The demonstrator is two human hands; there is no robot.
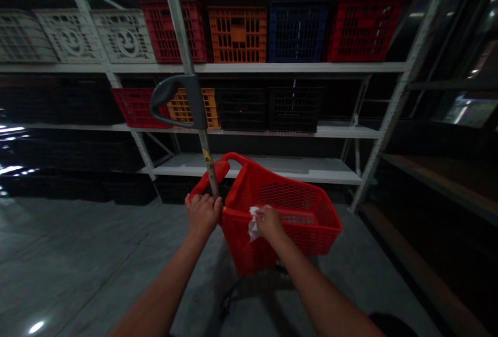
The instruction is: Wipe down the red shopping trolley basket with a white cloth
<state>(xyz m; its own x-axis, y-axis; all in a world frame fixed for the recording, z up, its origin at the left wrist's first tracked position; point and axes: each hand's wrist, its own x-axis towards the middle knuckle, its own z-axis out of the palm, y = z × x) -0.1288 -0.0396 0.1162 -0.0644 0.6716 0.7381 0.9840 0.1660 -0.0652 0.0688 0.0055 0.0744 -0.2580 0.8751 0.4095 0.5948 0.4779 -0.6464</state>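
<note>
My left hand (203, 216) is closed around the base of a metal pole (207, 163) where it meets the red rim of a plastic mesh trolley basket (299, 233). The pole rises to a dark curved grip (175, 94). My right hand (270, 223) holds a crumpled white cloth or tissue (253, 224) against the basket's near rim. The basket's inside is partly visible, and its lower wheels are mostly lost in shadow.
Pale metal shelving (249, 67) stands ahead, holding red, orange, blue, white and black crates. Darker shelves (428, 181) run along the right. The polished grey floor (85, 254) lies to the left and around the basket.
</note>
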